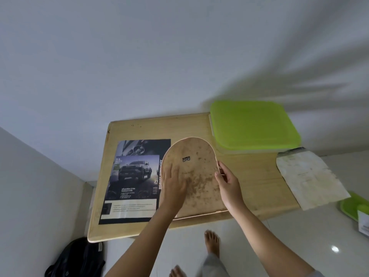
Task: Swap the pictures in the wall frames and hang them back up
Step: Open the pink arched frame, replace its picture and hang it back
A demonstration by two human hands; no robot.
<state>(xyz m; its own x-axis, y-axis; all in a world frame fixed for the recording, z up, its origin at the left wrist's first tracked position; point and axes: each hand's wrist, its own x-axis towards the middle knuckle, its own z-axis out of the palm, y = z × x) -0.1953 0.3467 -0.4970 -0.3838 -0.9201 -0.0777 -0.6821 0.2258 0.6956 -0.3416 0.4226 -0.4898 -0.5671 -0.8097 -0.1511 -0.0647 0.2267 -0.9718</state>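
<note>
Left hand [174,181] laid flat, palm down, fingers spread and grasping nothing, pressing on the left half of an arch-topped wooden frame backing board [196,176]. Right hand [226,179] at the board's right edge, thumb and fingertips pinched on the rim near the start of the curve, wrist angled in from the near right. Both forearms bare, reaching in from the near edge. Board lying back-side up on a pale wooden tabletop [249,176], rounded end far, straight end near; surface tan, mottled with brown stains densest toward the middle and right, a small dark metal hanger clip [186,158] set near the rounded end, thin pale rim around the outline. Left edge of board overlapping a dark printed poster of a pickup truck [132,176] lying flat on the left part of the tabletop. Lime-green plastic lid [253,124] on a container at the far right; stained white paper sheet [309,176] hanging off the right edge.
</note>
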